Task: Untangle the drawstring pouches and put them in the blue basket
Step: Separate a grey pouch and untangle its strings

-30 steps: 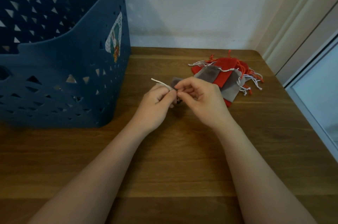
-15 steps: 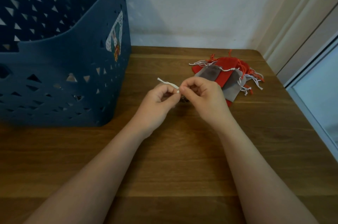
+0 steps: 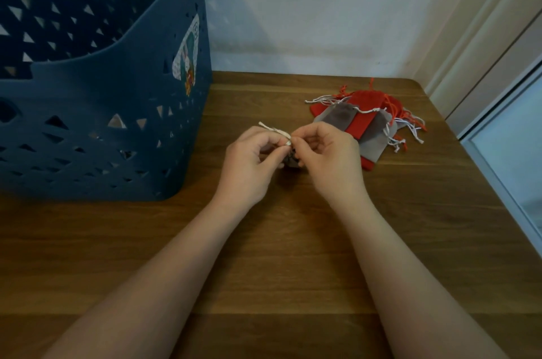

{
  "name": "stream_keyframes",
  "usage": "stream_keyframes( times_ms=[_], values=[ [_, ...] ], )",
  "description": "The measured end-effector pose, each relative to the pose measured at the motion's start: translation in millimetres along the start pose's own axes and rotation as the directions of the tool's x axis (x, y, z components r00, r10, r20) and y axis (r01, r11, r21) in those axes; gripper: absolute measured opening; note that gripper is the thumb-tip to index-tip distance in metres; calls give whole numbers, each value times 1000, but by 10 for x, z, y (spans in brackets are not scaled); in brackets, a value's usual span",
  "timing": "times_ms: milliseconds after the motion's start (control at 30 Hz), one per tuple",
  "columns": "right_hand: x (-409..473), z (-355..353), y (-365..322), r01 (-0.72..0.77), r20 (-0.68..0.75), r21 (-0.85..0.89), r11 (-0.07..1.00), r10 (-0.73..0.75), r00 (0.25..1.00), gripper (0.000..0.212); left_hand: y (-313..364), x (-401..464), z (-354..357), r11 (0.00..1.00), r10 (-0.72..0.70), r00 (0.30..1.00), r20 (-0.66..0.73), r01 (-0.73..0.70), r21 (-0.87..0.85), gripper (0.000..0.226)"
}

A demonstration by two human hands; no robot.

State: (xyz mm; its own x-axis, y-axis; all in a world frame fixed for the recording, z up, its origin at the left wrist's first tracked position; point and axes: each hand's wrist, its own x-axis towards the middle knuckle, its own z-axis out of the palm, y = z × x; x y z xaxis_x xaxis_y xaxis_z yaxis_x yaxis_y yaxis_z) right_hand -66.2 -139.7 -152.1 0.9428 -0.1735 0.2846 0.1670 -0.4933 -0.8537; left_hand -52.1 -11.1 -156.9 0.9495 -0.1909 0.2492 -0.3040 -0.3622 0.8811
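Over the middle of the wooden table (image 3: 264, 256), my left hand (image 3: 249, 162) and my right hand (image 3: 328, 159) meet, fingers curled. Both pinch the white drawstring (image 3: 274, 131) of a small grey pouch (image 3: 291, 160), which is mostly hidden between them. A loose end of the string sticks up to the left above my left hand. A pile of red and grey drawstring pouches (image 3: 363, 121) lies just beyond my right hand, strings trailing right. The blue basket (image 3: 96, 112) stands at the left.
A white wall runs behind the table. A door frame and a glass panel (image 3: 516, 153) border the table's right edge. Bare wood lies between my forearms and the front edge.
The grey pouch, earlier showing above my hands, has dropped out of sight between them. Both hands have shifted slightly while working the string.
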Motion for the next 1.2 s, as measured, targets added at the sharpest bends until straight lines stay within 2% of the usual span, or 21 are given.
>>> stream_keyframes(
  times_ms=[133,267,400,467,567,667,733,800,967,1100,1200],
  values=[
    [19,-24,-25,273,87,-336,901,-259,962,14,-12,7,-12,997,-20,999,-28,22,79,13],
    [33,-44,-38,370,204,-395,841,-312,928,18,-12,10,-32,994,-19,998,-51,25,106,14],
    [54,-69,-27,378,203,-378,845,-323,924,9,-11,22,-57,990,25,999,-39,-19,143,15],
    [45,-64,-34,326,210,-327,887,-268,940,7,-18,38,-81,982,71,997,-34,-64,178,16],
    [34,-81,-38,84,252,-53,995,-68,965,7,-7,36,-82,972,117,993,-22,-110,206,17],
    [47,-119,-13,-189,321,177,966,125,939,14,-10,24,-47,986,89,996,-14,-86,146,17],
    [56,-123,15,-295,363,285,912,182,914,16,-10,11,-30,998,47,999,-21,-46,50,19],
    [64,-116,36,-348,396,356,867,198,897,18,-2,1,-24,997,76,996,-53,-75,30,22],
    [71,-139,29,-463,435,489,739,254,864,18,-23,-11,-30,960,256,964,-68,-245,136,17],
    [56,-129,11,-488,441,475,733,282,852,18,-40,3,-28,924,312,948,-60,-289,250,14],
    [56,-121,-15,-509,445,474,719,303,843,16,-27,2,-41,902,318,947,-40,-289,320,3]
  ],
)
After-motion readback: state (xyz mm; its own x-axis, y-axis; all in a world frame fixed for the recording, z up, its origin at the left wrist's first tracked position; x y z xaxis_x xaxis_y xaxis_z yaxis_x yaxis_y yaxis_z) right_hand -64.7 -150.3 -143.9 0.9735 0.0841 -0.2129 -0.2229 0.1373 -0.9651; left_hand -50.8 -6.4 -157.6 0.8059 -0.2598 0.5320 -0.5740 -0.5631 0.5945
